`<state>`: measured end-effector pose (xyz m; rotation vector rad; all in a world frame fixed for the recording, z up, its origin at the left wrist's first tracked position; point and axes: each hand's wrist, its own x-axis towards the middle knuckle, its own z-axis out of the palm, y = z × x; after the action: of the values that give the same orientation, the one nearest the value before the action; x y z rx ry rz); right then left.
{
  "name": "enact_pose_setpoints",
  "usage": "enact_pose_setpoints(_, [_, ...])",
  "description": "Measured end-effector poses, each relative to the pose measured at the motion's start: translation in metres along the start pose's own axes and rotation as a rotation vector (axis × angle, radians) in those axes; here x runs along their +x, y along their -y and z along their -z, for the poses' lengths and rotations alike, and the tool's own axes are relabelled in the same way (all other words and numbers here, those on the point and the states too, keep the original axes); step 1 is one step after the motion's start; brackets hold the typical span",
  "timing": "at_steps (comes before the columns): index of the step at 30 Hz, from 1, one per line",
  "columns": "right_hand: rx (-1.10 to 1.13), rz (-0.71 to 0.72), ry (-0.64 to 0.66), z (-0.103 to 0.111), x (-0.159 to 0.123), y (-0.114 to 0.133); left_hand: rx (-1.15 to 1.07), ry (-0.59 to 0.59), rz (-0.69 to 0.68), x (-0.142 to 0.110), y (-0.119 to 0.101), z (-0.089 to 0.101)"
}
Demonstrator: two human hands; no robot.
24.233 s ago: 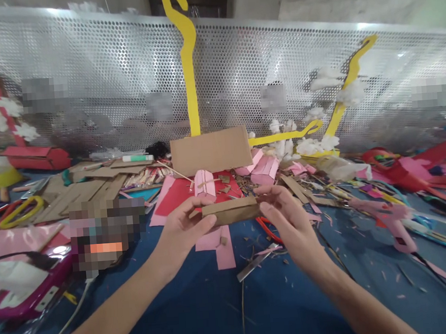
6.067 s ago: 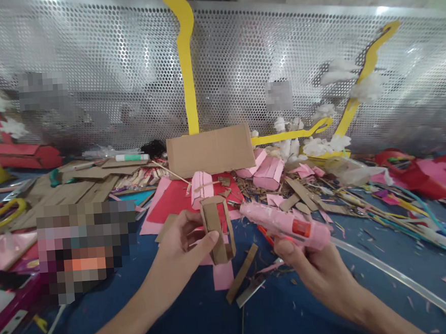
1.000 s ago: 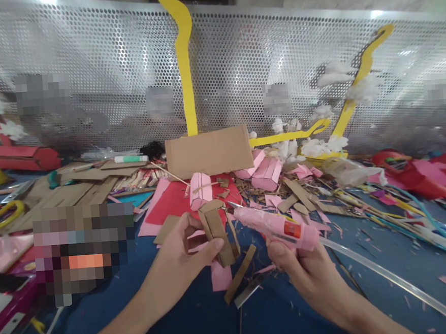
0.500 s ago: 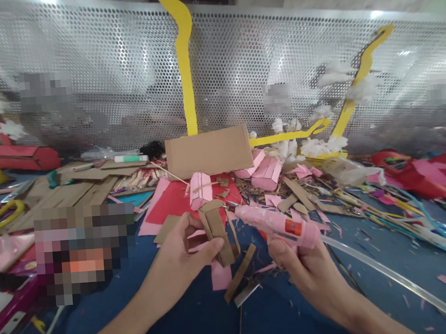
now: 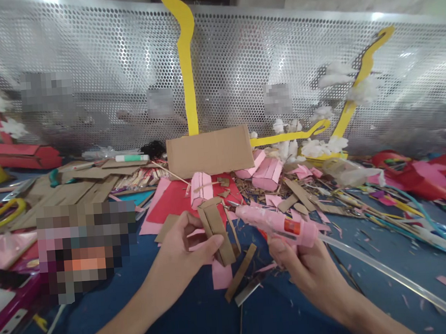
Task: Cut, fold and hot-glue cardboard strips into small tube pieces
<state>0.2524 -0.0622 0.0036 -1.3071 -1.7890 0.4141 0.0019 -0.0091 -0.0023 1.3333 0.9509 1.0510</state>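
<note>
Between the thumb and fingers of my left hand [image 5: 186,246] is a small folded cardboard box [image 5: 217,233], tilted, with a narrow strip hanging loose along its right side. My right hand [image 5: 309,262] is wrapped round the handle of a pink glue gun [image 5: 276,224], and a long clear glue stick [image 5: 391,277] runs out of its back. The gun's nozzle points left, close to the box's upper right edge; whether it touches is unclear. Below the box lie a cardboard strip [image 5: 241,273] and a metal blade [image 5: 250,288].
A plain cardboard box [image 5: 210,152] with an upright yellow strip [image 5: 188,83] stands before the perforated metal screen [image 5: 115,52]. Pink paper boxes [image 5: 268,174], red paper [image 5: 172,203] and cardboard scraps lie around. Scissors [image 5: 5,215] and cut cardboard are at left; wires and sticks at right.
Both hands keep almost the same pose. The glue gun's nozzle stays beside the upper edge of the small cardboard box, and the view has shifted very slightly.
</note>
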Motion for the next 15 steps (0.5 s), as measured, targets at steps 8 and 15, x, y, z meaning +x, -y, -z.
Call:
enact_pose_setpoints(8, [-0.002, -0.082, 0.091, -0.001, -0.003, -0.003, -0.04, 0.005, 0.034, 0.001, 0.002, 0.001])
enact_pose_setpoints(15, [0.077, 0.014, 0.111, 0.004, 0.002, 0.007, -0.159, -0.069, 0.044, 0.004, -0.001, 0.002])
